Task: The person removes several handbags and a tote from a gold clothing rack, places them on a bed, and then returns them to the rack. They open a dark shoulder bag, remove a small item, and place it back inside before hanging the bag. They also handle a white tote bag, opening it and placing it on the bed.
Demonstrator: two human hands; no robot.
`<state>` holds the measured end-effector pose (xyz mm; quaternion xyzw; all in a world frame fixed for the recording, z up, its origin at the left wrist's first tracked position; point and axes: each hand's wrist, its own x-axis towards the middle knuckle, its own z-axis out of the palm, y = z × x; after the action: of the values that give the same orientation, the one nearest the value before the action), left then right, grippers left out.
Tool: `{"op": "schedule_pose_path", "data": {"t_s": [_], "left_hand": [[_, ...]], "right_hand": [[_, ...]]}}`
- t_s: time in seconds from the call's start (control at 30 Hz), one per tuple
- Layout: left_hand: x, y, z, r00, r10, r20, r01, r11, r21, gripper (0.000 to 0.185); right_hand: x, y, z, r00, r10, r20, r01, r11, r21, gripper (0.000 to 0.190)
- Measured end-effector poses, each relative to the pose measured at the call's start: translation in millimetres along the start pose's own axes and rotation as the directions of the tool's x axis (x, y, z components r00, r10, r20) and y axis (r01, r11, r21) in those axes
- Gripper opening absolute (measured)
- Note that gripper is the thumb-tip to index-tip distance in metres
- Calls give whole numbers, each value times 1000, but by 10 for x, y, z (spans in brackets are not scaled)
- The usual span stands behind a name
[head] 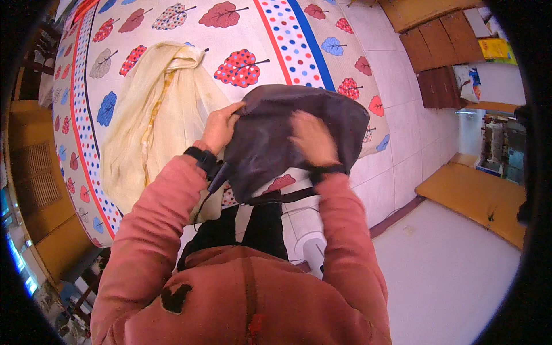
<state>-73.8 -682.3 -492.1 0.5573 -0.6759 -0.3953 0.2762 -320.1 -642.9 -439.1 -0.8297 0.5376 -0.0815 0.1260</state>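
Note:
A dark purple-brown bag with a black strap lies at the near edge of a bed, in front of my body. My left hand grips the bag's left edge near its top corner. Over the middle of the bag, my right hand is spread flat, blurred by motion, with its thumb apart; whether it touches the fabric is unclear. Left of the bag, a sheer cream cloth with a yellow band lies loosely bunched. A dark tapered handle-like piece with a thin cord shows beside my left wrist.
The bed's leaf-print cover spreads beneath the bag and cloth. On the tiled floor by my legs stands a white rounded object. Brown wooden drawers line the right side, with a wooden panel nearer me.

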Motion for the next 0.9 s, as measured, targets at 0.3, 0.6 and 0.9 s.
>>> {"op": "schedule_pose_path", "data": {"t_s": [0.3, 0.6, 0.9], "left_hand": [[88, 603, -7, 979, 203, -34, -202, 979, 42, 54], [-189, 252, 265, 850, 446, 280, -526, 745, 410, 37], [-442, 154, 341, 897, 375, 234, -441, 794, 419, 43]], "right_hand": [[-494, 602, -608, 729, 365, -579, -396, 915, 77, 34], [-8, 898, -471, 982, 0, 190, 71, 929, -364, 38], [513, 276, -19, 962, -126, -242, 113, 991, -66, 28]]}}
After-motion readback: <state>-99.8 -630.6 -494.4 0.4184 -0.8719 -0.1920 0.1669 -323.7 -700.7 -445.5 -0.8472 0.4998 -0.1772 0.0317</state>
